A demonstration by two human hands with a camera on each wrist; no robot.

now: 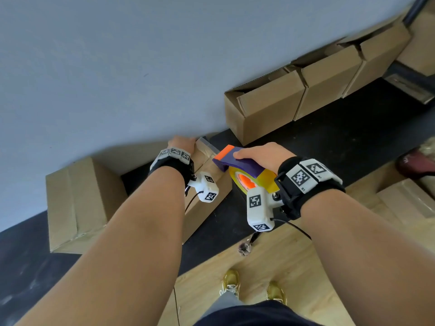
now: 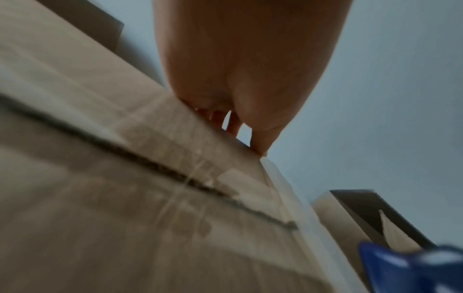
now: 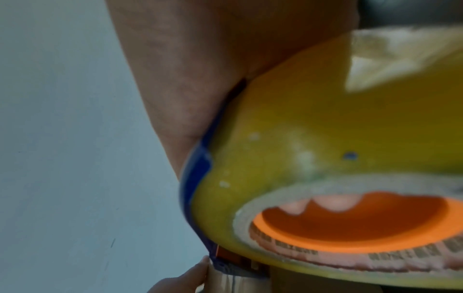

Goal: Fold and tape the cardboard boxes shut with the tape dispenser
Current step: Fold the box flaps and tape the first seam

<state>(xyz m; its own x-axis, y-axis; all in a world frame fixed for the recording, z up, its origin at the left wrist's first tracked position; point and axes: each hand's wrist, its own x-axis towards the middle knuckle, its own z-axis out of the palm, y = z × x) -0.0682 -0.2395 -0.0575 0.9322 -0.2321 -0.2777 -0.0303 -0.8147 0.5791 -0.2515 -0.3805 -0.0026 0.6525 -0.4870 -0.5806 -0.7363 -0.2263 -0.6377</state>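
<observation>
Head view: box (image 1: 207, 182) lies on the bench (image 1: 317, 147), long axis running away toward the wall. Left hand (image 1: 182, 144) curls over its far end. Right hand (image 1: 261, 156) grips the dispenser (image 1: 244, 169), nose touching that same far end; seam extends back toward the body.

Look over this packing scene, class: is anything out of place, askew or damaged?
Nothing looks damaged or spilled. The left hand grips the far end of the box while the right hand holds the tape dispenser at it. The boxes along the wall have flaps untaped, which fits unfinished work.
</observation>
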